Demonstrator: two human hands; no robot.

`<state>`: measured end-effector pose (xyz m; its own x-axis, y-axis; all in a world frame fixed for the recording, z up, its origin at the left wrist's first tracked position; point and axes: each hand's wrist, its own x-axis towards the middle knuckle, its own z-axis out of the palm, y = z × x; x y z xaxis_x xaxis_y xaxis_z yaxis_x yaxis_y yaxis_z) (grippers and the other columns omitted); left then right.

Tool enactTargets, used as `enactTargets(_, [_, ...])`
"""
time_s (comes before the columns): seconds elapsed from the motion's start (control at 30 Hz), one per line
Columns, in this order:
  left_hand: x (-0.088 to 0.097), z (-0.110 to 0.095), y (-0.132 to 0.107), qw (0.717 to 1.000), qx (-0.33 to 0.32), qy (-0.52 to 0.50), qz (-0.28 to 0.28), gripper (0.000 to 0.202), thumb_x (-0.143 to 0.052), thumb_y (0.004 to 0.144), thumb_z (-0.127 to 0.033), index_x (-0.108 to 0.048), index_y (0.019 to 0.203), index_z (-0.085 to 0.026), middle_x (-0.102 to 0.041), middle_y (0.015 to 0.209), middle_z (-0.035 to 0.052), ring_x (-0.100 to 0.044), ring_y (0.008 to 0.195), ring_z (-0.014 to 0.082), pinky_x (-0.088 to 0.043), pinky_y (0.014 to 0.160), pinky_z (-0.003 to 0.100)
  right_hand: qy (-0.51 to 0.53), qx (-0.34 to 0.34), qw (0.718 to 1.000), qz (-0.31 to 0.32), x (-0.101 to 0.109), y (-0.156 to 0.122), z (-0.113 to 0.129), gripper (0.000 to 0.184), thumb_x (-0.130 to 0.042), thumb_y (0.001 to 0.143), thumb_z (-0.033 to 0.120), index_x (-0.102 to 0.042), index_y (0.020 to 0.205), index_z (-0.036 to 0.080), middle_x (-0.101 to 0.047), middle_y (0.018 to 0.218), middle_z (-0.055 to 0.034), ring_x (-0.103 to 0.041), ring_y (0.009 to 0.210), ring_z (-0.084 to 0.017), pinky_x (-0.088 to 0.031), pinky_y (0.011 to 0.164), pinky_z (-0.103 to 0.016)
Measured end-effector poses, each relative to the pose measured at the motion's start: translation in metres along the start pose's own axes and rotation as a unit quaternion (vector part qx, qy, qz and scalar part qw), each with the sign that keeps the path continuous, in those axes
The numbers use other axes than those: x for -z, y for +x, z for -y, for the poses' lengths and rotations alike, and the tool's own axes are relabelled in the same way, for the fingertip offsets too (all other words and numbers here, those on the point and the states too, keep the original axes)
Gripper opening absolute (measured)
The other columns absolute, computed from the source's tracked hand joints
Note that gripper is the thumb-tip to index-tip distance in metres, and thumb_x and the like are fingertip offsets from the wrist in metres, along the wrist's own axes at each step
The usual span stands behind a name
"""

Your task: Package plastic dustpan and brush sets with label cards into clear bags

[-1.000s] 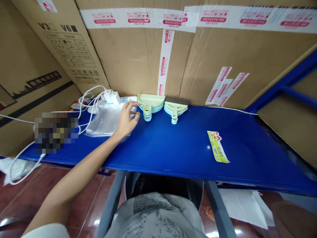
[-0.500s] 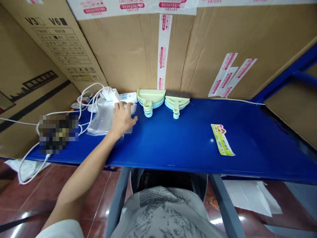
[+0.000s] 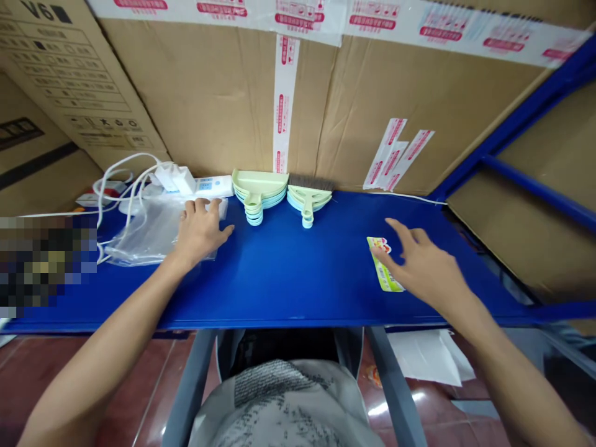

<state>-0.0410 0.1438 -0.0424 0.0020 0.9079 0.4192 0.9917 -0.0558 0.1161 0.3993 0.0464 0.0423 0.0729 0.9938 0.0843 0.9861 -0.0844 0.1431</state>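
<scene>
My left hand lies flat, fingers spread, on a stack of clear plastic bags at the left of the blue table. My right hand hovers open over a yellow-green printed label card, partly covering it. Between the hands, at the back of the table, stand a stack of small green and blue dustpans and a stack of matching little brushes.
White chargers and cables sit at the back left by a white power strip. Large taped cardboard boxes wall the back. A blue rack frame runs along the right. White paper lies on the red floor.
My left hand drew back from the dustpans and settled flat on the plastic bags. My right hand has come into view over the label card. The view shifted left.
</scene>
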Motion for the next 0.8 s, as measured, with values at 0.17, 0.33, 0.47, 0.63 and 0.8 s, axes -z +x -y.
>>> enactTargets(0.17, [-0.001, -0.003, -0.002, 1.000, -0.005, 0.010, -0.010, 0.069, -0.072, 0.083, -0.042, -0.055, 0.145, -0.017, -0.057, 0.138, 0.0265, -0.048, 0.133, 0.0525, -0.048, 0.104, 0.070, -0.004, -0.024, 0.994, 0.109, -0.024, 0.036, 0.007, 0.082, -0.040, 0.103, 0.071, -0.027, 0.171, 0.028, -0.054, 0.138, -0.0269, -0.067, 0.118, -0.047, -0.053, 0.090, -0.055])
enactTargets(0.33, [0.005, -0.009, -0.001, 0.999, 0.001, -0.029, -0.045, 0.062, -0.072, 0.086, -0.043, -0.057, 0.142, -0.020, -0.055, 0.141, 0.0240, -0.046, 0.134, 0.0508, -0.047, 0.107, 0.072, 0.011, 0.018, 0.993, 0.117, -0.047, 0.053, 0.002, 0.062, -0.047, 0.102, 0.052, -0.050, 0.154, 0.020, -0.056, 0.124, -0.0235, -0.064, 0.118, -0.044, -0.050, 0.092, -0.048])
enactTargets(0.47, [0.011, -0.015, 0.000, 0.995, 0.003, -0.074, -0.066, 0.056, -0.072, 0.088, -0.038, -0.058, 0.140, -0.022, -0.055, 0.141, 0.0214, -0.043, 0.138, 0.0504, -0.044, 0.111, 0.073, 0.015, 0.031, 0.995, 0.098, -0.048, 0.055, 0.008, 0.055, -0.047, 0.101, 0.048, -0.054, 0.144, 0.014, -0.058, 0.115, -0.0242, -0.066, 0.110, -0.043, -0.048, 0.090, -0.045])
enactTargets(0.63, [0.017, -0.020, 0.000, 0.992, 0.000, -0.105, -0.063, 0.053, -0.069, 0.089, -0.033, -0.058, 0.139, -0.019, -0.052, 0.144, 0.0214, -0.040, 0.142, 0.0509, -0.040, 0.116, 0.074, 0.022, 0.022, 0.995, 0.092, -0.041, 0.059, 0.023, 0.052, -0.048, 0.101, 0.046, -0.055, 0.141, 0.013, -0.059, 0.116, -0.0255, -0.067, 0.106, -0.043, -0.048, 0.090, -0.044])
enactTargets(0.8, [0.020, -0.023, 0.000, 0.991, 0.001, -0.111, -0.078, 0.049, -0.068, 0.090, -0.031, -0.059, 0.137, -0.021, -0.053, 0.141, 0.0194, -0.042, 0.141, 0.0487, -0.042, 0.116, 0.071, 0.030, 0.016, 0.995, 0.092, -0.041, 0.061, 0.031, 0.051, -0.049, 0.100, 0.044, -0.056, 0.139, 0.012, -0.060, 0.121, -0.0286, -0.068, 0.109, -0.044, -0.049, 0.090, -0.046])
